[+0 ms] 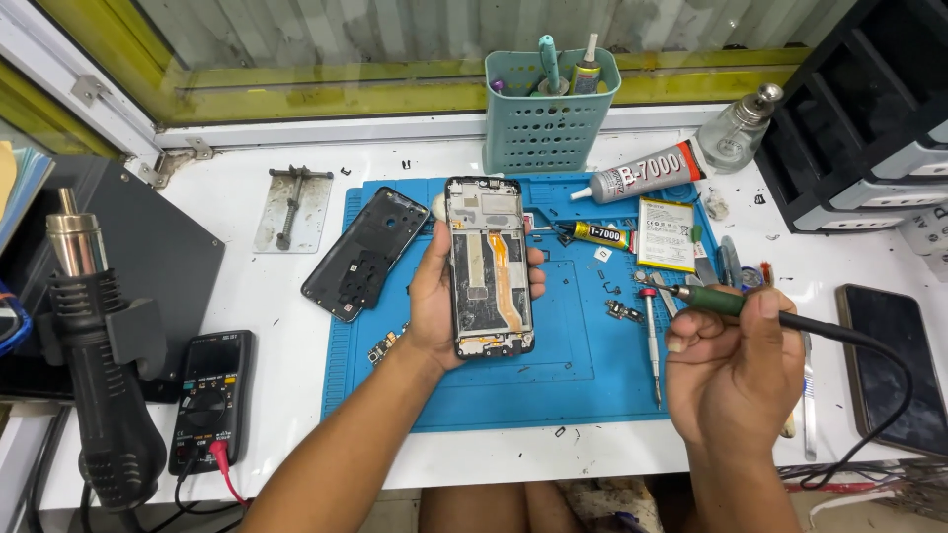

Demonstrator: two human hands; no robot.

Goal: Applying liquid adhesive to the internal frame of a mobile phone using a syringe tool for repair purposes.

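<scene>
My left hand [432,306] holds an opened phone [488,266] upright above the blue work mat [583,375]; its back is off, showing the frame and an orange flex cable. My right hand [733,370] grips a green-handled corded tool [713,300] with its thin tip pointing left, a hand's width right of the phone. The phone's black back cover [365,253] lies on the mat's left edge.
A phone battery [666,233], two glue tubes [637,180], a screwdriver [653,355], tweezers and small parts lie on the mat. A teal tool basket [549,123] stands behind. A hot-air gun [99,365] and multimeter [210,395] sit left; another phone [897,365] lies right.
</scene>
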